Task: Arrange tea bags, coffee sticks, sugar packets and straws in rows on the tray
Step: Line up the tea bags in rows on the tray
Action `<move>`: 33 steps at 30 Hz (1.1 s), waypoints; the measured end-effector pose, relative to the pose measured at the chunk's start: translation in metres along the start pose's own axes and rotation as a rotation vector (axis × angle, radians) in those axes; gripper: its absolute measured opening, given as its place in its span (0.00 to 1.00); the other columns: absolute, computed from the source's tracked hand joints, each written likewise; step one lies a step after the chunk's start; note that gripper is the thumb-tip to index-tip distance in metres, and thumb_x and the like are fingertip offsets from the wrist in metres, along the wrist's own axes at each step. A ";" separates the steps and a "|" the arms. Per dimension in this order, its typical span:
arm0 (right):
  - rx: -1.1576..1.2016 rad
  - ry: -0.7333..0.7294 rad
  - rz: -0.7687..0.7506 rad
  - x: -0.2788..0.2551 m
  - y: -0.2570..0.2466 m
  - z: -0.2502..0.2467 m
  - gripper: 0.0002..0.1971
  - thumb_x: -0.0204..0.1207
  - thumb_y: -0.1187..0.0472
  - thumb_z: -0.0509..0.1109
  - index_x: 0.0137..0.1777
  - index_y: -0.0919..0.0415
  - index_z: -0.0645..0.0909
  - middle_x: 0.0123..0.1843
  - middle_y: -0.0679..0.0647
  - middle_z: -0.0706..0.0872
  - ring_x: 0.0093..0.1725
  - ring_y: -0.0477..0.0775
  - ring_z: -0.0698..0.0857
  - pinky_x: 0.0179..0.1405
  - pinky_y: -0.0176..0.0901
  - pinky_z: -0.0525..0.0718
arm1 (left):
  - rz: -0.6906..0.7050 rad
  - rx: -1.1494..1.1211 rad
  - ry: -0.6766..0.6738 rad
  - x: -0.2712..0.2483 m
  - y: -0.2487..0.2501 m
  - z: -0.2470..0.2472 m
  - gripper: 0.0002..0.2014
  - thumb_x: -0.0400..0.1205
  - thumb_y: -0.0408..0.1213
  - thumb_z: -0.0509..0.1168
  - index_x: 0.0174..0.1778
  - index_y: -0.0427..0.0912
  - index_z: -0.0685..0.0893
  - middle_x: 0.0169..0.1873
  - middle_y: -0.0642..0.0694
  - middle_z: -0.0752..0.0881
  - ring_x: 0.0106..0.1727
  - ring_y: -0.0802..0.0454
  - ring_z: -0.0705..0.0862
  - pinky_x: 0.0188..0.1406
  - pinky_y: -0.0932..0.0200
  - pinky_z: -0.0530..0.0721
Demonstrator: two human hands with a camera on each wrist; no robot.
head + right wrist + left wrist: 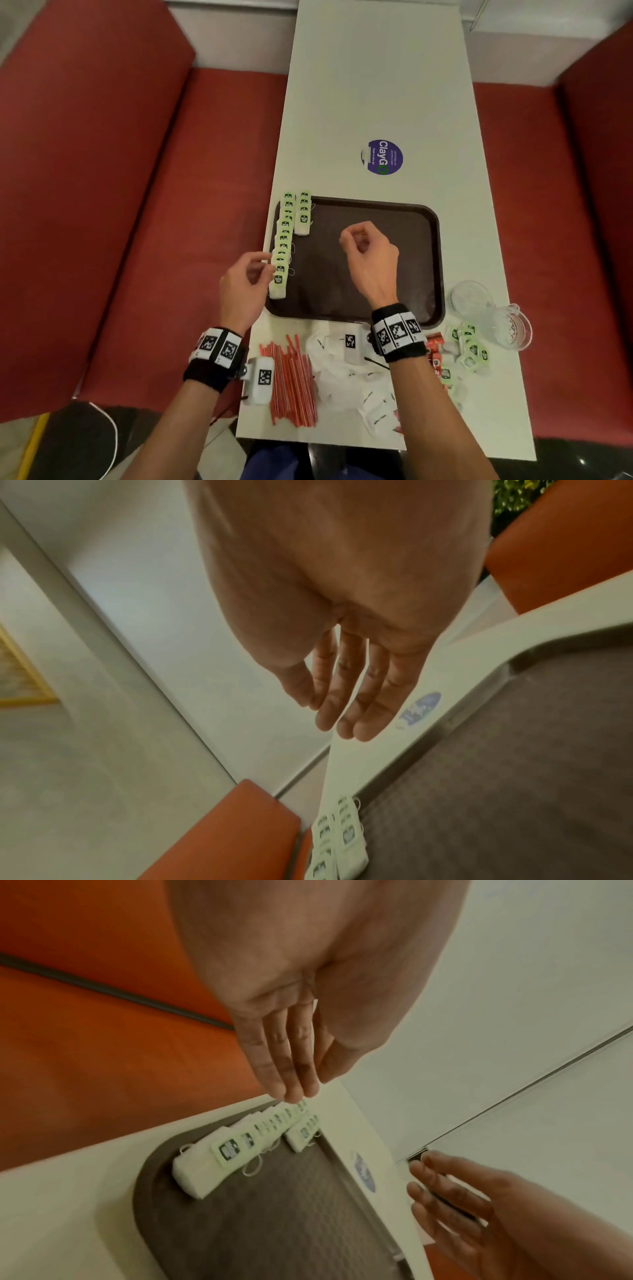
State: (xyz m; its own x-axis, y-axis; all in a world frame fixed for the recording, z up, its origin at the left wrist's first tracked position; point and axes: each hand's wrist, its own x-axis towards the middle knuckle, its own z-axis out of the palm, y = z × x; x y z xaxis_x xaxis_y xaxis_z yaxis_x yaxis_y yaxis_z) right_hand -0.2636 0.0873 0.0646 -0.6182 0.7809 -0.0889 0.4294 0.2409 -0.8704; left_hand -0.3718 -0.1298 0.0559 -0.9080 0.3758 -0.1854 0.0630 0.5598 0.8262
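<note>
On tray point(394, 212) | left hand point(245, 284) beside tea bags point(282, 246) | right hand point(371, 257) above

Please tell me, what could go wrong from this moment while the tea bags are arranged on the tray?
1. The long row of tea bags lies right along the tray's left rim, beside the table's edge. The left hand is close to it, so a nudge might push bags off.
2. The tea bags overlap like tiles and their strings stick out, so a finger could catch one and disturb the row.
3. The two glasses stand near the loose tea bags; the right hand reaching there might knock them.
</note>
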 end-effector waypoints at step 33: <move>-0.494 -0.290 -0.103 -0.206 0.256 -0.202 0.14 0.87 0.60 0.75 0.70 0.63 0.86 0.69 0.63 0.80 0.60 0.67 0.87 0.63 0.61 0.90 | 0.371 0.519 -0.306 -0.280 -0.002 0.273 0.14 0.84 0.36 0.76 0.66 0.48 0.88 0.67 0.48 0.79 0.68 0.46 0.79 0.63 0.44 0.87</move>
State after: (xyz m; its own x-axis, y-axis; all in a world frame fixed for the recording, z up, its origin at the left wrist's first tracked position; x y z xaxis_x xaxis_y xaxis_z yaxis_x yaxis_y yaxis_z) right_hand 0.1062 0.1043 -0.0420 -0.7984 0.5662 -0.2050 0.5703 0.6019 -0.5590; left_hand -0.0049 -0.0342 -0.0395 -0.6362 0.7578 -0.1448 0.6040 0.6061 0.5175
